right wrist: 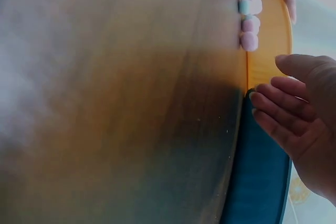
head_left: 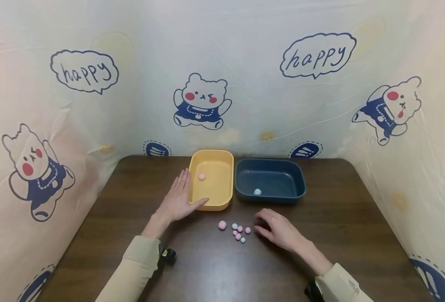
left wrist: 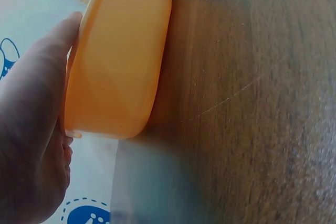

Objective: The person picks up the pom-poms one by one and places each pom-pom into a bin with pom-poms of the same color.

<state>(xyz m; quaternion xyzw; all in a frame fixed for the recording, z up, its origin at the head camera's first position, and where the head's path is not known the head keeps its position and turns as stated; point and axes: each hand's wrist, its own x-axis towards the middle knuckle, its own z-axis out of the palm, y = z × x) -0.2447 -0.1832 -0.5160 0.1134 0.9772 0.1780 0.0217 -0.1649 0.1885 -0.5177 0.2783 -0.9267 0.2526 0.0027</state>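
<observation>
Balls (head_left: 240, 229), pink and pale blue, lie loose on the table (head_left: 207, 264), seven in all, mostly bunched close, with a larger pink ball (head_left: 222, 225) slightly apart to the left. The right hand (head_left: 279, 228) is just beside the rightmost pink ball (head_left: 248, 230), fingers loosely bent, thumb and fingertips parted, nothing between them. Beyond the bunch stands the yellow box (head_left: 213, 188) with a single pink ball (head_left: 201, 176) inside, and just right of it the navy box (head_left: 283, 180), a pale blue ball (head_left: 257, 191) near its front wall. The left hand (head_left: 178, 199) rests spread against the yellow box's left side, fingers straight, thumb across the near corner, holding no ball. A printed cloth (head_left: 260, 113) hangs behind. Being small, round and crowded, the balls could easily scatter: a pinch aimed at one may nudge its neighbours and send them rolling. An off-centre squeeze might shoot a ball away, and too firm a push from the left could shove the yellow box into the navy one
</observation>
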